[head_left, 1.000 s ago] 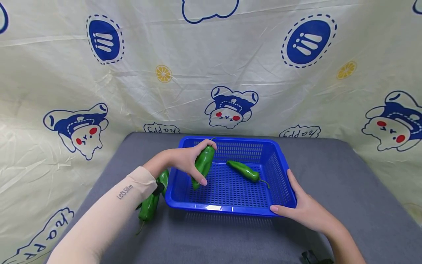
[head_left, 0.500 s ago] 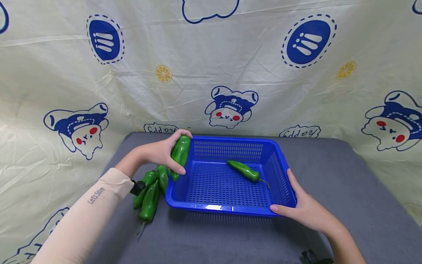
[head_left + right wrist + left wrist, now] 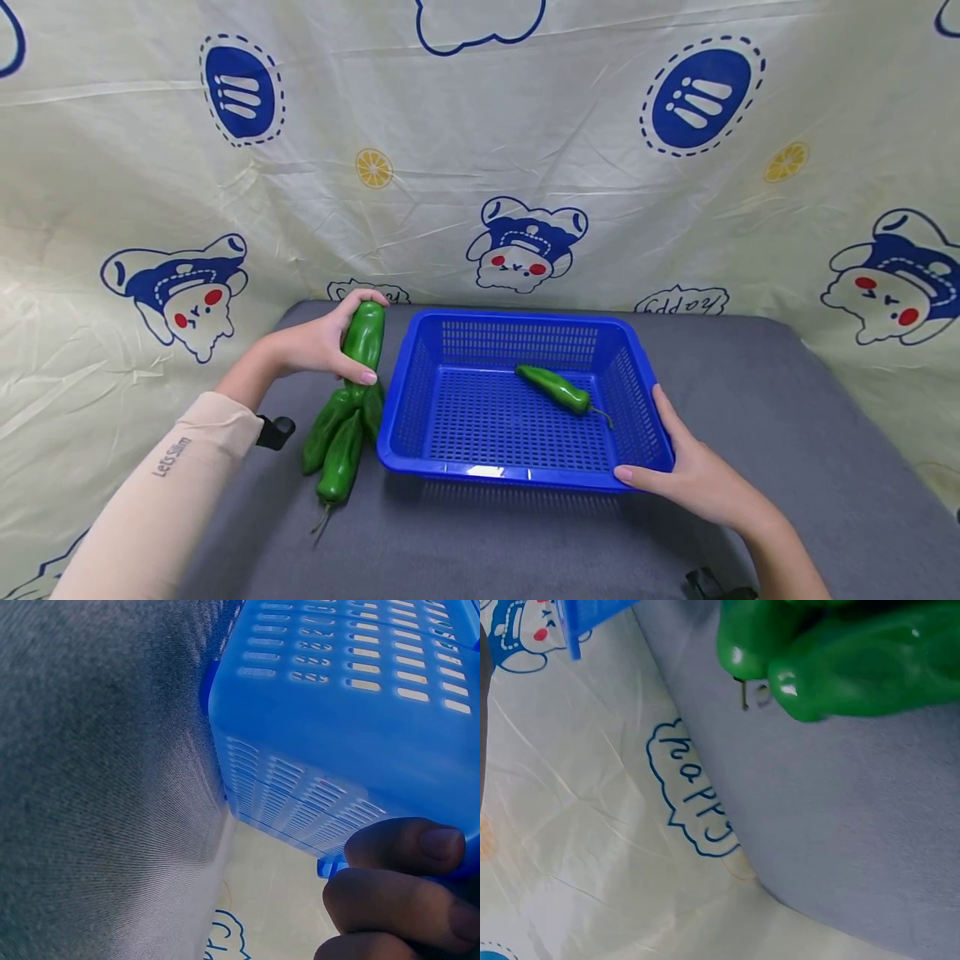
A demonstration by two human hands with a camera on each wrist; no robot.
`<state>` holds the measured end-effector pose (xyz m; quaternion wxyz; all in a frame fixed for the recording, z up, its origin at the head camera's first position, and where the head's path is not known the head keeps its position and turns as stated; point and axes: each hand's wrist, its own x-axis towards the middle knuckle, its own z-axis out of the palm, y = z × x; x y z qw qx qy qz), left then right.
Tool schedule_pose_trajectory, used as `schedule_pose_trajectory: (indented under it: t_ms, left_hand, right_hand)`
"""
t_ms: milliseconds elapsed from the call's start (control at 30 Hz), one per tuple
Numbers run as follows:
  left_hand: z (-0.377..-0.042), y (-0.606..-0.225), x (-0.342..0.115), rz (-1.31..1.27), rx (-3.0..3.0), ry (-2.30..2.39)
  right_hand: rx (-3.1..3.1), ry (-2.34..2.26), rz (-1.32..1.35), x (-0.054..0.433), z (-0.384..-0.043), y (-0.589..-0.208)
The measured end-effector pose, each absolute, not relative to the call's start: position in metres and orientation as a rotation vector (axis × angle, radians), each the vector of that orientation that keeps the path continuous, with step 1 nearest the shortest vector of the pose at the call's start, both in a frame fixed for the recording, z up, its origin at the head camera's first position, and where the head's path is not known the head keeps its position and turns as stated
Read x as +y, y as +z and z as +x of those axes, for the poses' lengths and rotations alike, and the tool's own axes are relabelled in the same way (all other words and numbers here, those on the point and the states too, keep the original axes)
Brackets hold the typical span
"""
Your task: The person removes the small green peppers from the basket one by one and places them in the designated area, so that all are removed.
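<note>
Above the grey tabletop [image 3: 480,550], left hand [image 3: 322,342]: thumb and fingers are clamping onto a long green pepper [image 3: 364,337], the thumb pressing at its near part and the fingers curling over its far end.
Gripped pepper: it is leaning slightly, its wide end pointing away from the person, just left of the basket; whether it is touching the peppers beneath, I cannot tell.
At the basket's near right corner, right hand [image 3: 693,467]: the thumb is pressing on the near rim and the fingers are holding the right side, gripping the blue plastic basket [image 3: 555,479] between them; the right wrist view is showing fingertips curling against its outer wall.
Peppers outside: three green peppers [image 3: 341,462] are lying bunched together on the tabletop left of the basket, the middle one pointing its stem toward the person.
Basket: it is sitting on the tabletop, showing slotted walls and a perforated floor.
Pepper inside: one slimmer green pepper [image 3: 555,388] is lying diagonally on that floor, right of centre, its curved stem pointing toward the near right.
Left sleeve [image 3: 161,492]: pale lettered fabric is covering the forearm, with a black wrist device [image 3: 276,432] sticking out beside the cuff.
Backdrop [image 3: 450,171]: cream printed cloth is hanging behind, bearing cartoon bears, blue ovals and orange slices.
</note>
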<state>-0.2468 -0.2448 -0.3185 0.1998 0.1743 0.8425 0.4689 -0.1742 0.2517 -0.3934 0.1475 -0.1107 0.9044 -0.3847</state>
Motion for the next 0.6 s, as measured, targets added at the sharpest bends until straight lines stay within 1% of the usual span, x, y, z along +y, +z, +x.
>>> schedule_pose_trajectory:
  t_ms: [600]
  left_hand:
    - [-0.248, -0.358, -0.27, 0.34, 2.411, 1.212]
  right_hand:
    - [2.603, -1.139, -0.33, 0.252, -0.174, -0.392]
